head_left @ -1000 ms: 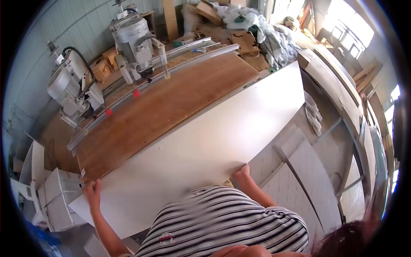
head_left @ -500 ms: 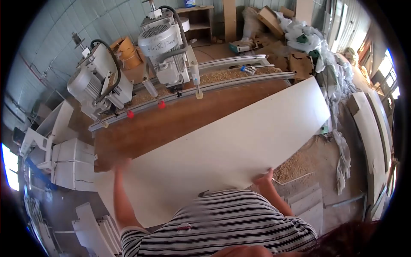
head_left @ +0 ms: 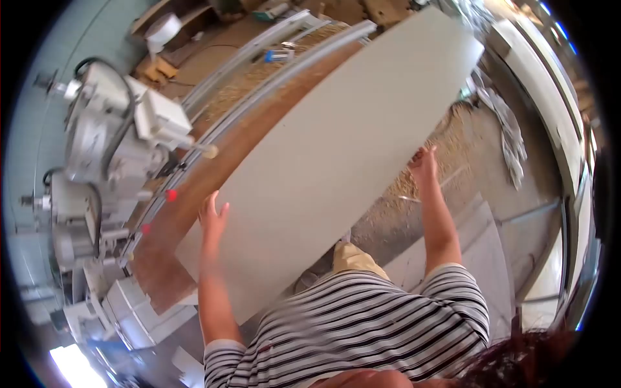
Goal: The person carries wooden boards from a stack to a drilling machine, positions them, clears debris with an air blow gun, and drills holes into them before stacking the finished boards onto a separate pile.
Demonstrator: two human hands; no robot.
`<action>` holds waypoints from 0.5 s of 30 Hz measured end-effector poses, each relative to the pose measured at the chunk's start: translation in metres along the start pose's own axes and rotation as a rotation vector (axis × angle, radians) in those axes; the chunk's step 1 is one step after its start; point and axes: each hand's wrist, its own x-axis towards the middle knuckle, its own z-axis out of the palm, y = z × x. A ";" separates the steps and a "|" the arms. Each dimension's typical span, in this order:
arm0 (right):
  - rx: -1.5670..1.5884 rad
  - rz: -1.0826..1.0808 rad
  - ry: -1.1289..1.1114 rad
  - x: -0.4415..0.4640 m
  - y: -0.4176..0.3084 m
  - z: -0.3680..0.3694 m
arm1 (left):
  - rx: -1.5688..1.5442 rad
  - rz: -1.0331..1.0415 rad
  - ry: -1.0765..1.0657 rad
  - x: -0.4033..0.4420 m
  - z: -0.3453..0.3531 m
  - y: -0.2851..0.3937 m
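Observation:
A long white panel (head_left: 330, 142) lies aslant over the brown work surface (head_left: 171, 262) of a machine, and its near side sticks out towards me. My left hand (head_left: 212, 215) rests at the panel's far left edge, its thumb apart from the fingers. My right hand (head_left: 424, 163) is at the near edge, further along to the right, with its fingers curled against the panel. The underside of the panel is hidden.
Motor heads (head_left: 97, 145) stand at the left, with red-tipped pins (head_left: 171, 195) below them. A metal rail (head_left: 259, 94) runs behind the work surface. Wood chips (head_left: 456, 139) cover the floor at right. Long boards (head_left: 533, 84) lean at far right.
The view has swung to the right, so the machine appears further left and the panel steeper. My left hand's thumb and fingers now show apart at the far edge.

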 end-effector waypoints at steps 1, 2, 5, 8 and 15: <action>0.037 0.040 -0.177 0.001 0.001 -0.026 | -0.031 0.088 -0.041 -0.003 0.004 0.019; -0.129 0.018 0.087 -0.015 0.019 -0.019 | -0.059 0.174 -0.079 -0.007 0.010 0.034; -0.665 0.277 0.181 -0.032 0.084 -0.085 | 0.049 0.230 -0.283 -0.069 0.030 0.067; -0.900 0.412 0.256 -0.023 0.135 -0.082 | 0.060 0.105 -0.479 -0.129 0.009 0.110; -0.529 0.346 0.400 0.012 0.183 -0.114 | 0.191 0.068 -0.520 -0.183 0.013 0.086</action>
